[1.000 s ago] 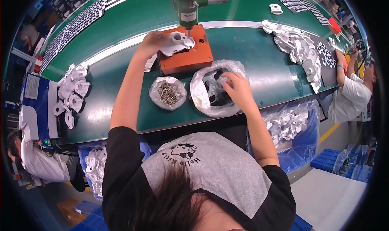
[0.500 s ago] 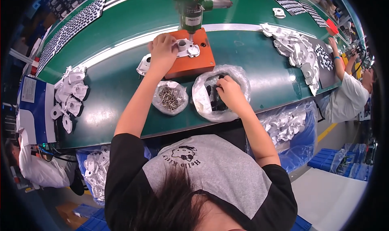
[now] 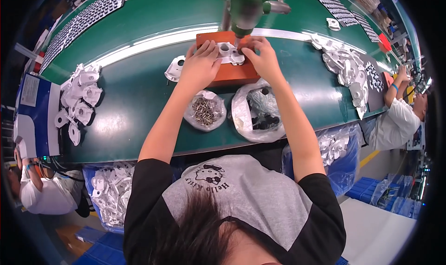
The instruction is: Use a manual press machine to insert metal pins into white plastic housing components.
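A white moulded part [image 3: 226, 48] with a round raised hole lies on the orange block [image 3: 234, 73], under the green press [image 3: 245, 14]. My left hand [image 3: 202, 64] grips that part's left end, fingers laid over it and thumb along its near side. At its right end, my right hand [image 3: 263, 57] is closed in a pinch beside the press tip. A small dark piece seems to sit between thumb and forefinger, mostly hidden. Nearer me are a bag of small metal pins [image 3: 207, 111] and a bag of black parts [image 3: 265, 121]. Another white part [image 3: 175, 69] rests left of the block.
White parts lie piled at the left [image 3: 82, 98] and right [image 3: 349, 74] of the green bench [image 3: 125, 121]. A blue and white machine [image 3: 39, 118] stands far left. Blue-lined bins [image 3: 111, 195] of white parts sit below the bench edge. Co-workers [image 3: 399, 114] are at both sides.
My right hand has left the bag of black parts and come up to the white part on the block. My left hand still holds that part. The view has shifted slightly.
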The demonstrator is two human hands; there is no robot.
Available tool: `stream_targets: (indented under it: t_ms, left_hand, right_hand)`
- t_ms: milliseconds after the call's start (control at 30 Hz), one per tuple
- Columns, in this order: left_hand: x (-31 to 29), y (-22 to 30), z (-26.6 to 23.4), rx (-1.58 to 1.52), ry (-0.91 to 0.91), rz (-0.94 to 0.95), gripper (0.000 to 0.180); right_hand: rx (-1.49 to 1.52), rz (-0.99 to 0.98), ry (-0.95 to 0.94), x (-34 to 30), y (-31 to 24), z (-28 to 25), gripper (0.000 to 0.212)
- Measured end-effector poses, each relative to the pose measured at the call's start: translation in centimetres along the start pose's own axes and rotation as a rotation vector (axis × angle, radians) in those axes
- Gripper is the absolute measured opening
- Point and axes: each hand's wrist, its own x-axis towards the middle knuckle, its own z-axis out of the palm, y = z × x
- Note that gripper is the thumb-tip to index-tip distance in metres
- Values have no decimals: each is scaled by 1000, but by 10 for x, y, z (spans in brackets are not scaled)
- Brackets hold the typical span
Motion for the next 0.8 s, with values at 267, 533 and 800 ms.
stream_targets:
  t_ms: [267, 533, 800]
  left_hand:
    - [-3, -6, 2, -26, 74, 5, 38]
    - [-1, -4, 3, -36, 62, -8, 38]
    - [-2, -2, 5, -36, 78, -13, 38]
  right_hand:
    - [362, 305, -148, 16, -5, 15, 19]
    - [107, 144, -129, 17, 18, 26, 32]
    - [-350, -64, 131, 0, -7, 24, 32]
